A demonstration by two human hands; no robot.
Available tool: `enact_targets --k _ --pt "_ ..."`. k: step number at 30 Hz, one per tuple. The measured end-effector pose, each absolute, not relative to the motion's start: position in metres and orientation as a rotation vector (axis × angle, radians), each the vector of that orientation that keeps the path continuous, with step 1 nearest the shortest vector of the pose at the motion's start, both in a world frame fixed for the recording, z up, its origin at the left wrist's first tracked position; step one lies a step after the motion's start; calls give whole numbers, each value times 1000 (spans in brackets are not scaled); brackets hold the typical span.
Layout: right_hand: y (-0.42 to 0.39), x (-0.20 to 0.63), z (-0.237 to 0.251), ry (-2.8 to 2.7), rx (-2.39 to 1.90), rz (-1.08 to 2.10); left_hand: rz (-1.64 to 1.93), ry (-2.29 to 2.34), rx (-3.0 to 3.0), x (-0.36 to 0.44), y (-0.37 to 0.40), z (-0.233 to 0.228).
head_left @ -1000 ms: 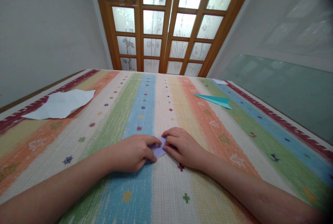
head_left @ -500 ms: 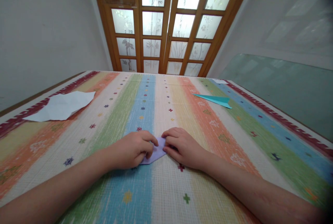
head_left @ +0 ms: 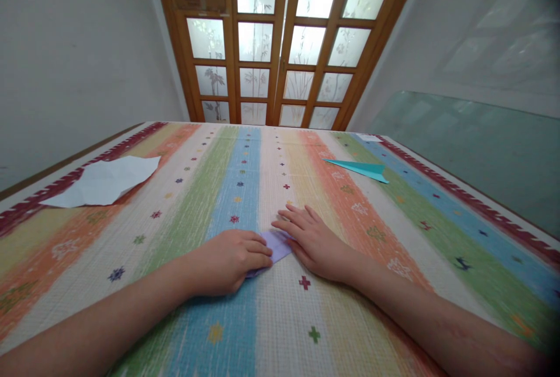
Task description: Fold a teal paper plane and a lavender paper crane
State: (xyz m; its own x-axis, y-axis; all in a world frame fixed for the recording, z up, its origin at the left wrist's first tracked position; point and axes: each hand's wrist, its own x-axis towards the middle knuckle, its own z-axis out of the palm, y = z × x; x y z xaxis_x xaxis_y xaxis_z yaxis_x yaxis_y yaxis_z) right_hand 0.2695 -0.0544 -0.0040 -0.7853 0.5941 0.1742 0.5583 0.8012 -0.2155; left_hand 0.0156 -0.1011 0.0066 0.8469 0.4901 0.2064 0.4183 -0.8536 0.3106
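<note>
A folded piece of purple paper lies on the striped tablecloth between my hands. My left hand is closed over its left part, fingers together on the paper and hiding much of it. On the paper's right end rests my right hand, its fingers stretched out and slightly spread, the fingertips above or touching the edge. How the paper is folded underneath my hands is hidden.
A turquoise paper plane lies further back on the right. A creased white sheet is at the left, and a small white paper sits near the far right edge. Beyond the table stand wooden glass doors.
My right hand has loosened from a curled grip, its fingers now extended. My left fingers have moved slightly right and flattened along the purple paper, which has shifted a little to the right.
</note>
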Motion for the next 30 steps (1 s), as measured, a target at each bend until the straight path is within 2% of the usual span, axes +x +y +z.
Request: enact_targets --k 9,15,22,30 --pt "-53 268 -9 -2772 -922 268 390 669 2833 17 -100 5" --pt "-48 272 -7 -2501 -651 207 394 701 2829 20 -103 5" --pt "-57 269 -4 -2616 -334 118 598 851 2554 17 -102 -1" --pt "-61 265 -4 -2758 -352 101 844 1205 2368 15 -93 -10"
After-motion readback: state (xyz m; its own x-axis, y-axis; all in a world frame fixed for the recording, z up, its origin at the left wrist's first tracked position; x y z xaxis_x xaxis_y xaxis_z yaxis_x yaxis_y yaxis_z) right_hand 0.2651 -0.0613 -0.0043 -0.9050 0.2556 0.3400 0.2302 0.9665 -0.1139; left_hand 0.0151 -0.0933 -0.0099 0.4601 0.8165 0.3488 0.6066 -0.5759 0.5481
